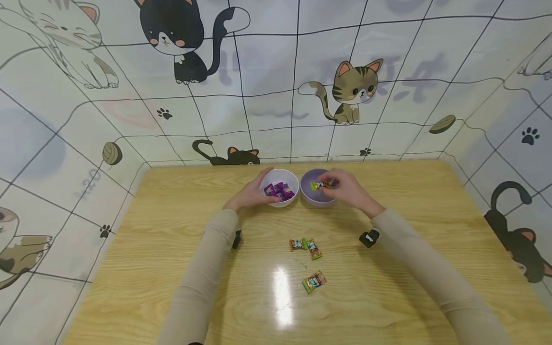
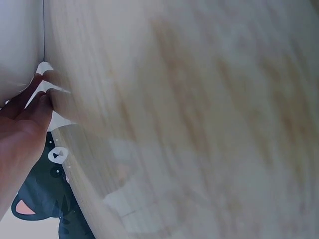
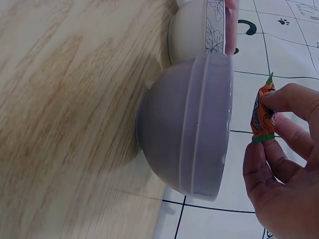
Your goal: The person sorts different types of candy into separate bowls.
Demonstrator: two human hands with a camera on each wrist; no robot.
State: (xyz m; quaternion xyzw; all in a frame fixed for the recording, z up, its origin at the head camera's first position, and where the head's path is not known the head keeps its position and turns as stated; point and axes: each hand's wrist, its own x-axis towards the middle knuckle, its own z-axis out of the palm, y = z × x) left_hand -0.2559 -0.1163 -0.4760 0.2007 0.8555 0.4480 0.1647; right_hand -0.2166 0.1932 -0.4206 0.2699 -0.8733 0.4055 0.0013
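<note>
My left hand [image 1: 251, 193] holds the side of a white bowl [image 1: 290, 178], thumb at the front and fingers round the back. Several purple-wrapped candies [image 1: 279, 189] lie inside that bowl. Between thumb and fingers, my right hand [image 1: 346, 189] pinches an orange-and-green wrapped candy [image 3: 263, 112] over a light purple bowl [image 3: 184, 124]. In the right wrist view the candy hangs beyond the purple bowl's rim, apart from it. Part of the purple bowl's inside is hidden by the right hand in the head view. The two bowls stand side by side.
Nearer on the wooden table [image 1: 185, 230] lie three more orange-and-green candies: one candy [image 1: 296, 245] against a second candy [image 1: 314, 249], and a third candy [image 1: 314, 281] closer to the front. A wall with cat drawings [image 1: 267, 115] rises behind the bowls.
</note>
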